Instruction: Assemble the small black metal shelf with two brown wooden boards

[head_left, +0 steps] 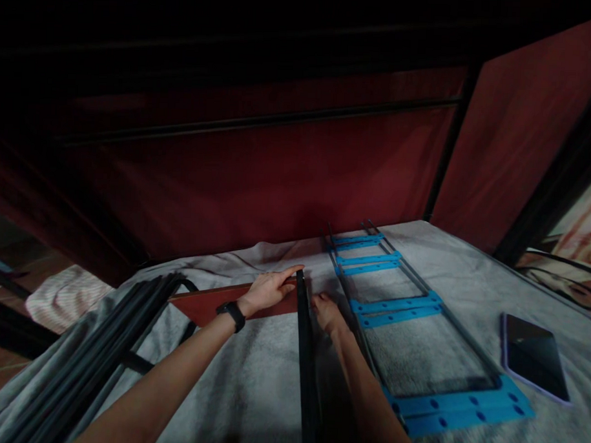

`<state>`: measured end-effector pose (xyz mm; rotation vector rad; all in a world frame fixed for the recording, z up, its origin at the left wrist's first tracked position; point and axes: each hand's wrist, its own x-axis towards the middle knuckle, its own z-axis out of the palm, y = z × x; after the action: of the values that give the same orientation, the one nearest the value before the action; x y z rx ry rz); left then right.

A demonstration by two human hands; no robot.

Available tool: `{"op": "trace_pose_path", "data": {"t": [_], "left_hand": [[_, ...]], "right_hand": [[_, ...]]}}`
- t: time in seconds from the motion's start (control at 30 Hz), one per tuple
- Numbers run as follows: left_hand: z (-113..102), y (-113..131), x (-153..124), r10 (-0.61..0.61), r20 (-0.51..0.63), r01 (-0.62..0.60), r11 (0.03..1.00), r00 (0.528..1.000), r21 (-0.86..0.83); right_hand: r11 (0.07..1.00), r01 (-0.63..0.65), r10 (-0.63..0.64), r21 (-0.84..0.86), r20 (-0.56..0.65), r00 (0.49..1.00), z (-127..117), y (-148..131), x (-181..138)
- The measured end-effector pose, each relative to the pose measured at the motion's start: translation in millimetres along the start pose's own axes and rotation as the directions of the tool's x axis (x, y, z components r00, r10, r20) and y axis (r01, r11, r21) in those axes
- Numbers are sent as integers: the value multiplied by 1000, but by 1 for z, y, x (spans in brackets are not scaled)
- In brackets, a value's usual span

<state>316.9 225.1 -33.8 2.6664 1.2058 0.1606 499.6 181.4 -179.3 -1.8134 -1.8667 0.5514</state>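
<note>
My left hand (268,289), with a dark watch on the wrist, lies with fingers stretched flat on a red-brown panel (210,304) and reaches the top end of a black rod (306,351). The rod runs toward me across a grey blanket (251,381). My right hand (327,311) rests just right of the rod, fingers curled down against the blanket near the rod's upper part; what it grips, if anything, is hidden.
A frame of thin grey rods with blue plastic connector bars (394,306) lies to the right. A phone (536,356) lies beyond it. A bundle of black rods (102,344) lies at left. Dark red fabric walls (278,169) stand behind.
</note>
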Motion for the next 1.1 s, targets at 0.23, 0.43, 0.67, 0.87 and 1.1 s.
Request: {"op": "trace_pose_path", "data": {"t": [0.23,0.43,0.67,0.87,1.1], "left_hand": [[-3,-12,5,46,16,-40,957,999,-288],[-5,-17,6,34,89,-2,942,996,-336],[1,-21,8,104,141,-10,837,985,-547],[5,-25,7,59,134,35,792,989,-609],[5,-24,10,54,155,70,714,986,-697]], "right_hand": [[1000,4,-4,-14,26,1000,1,-6,1],[999,-33,34,-25,2,999,5,-13,-7],[999,-42,41,-29,-21,999,6,-16,-13],[998,-32,31,-47,-8,999,5,-18,-12],[997,-30,32,-76,30,999,-1,-21,-9]]}}
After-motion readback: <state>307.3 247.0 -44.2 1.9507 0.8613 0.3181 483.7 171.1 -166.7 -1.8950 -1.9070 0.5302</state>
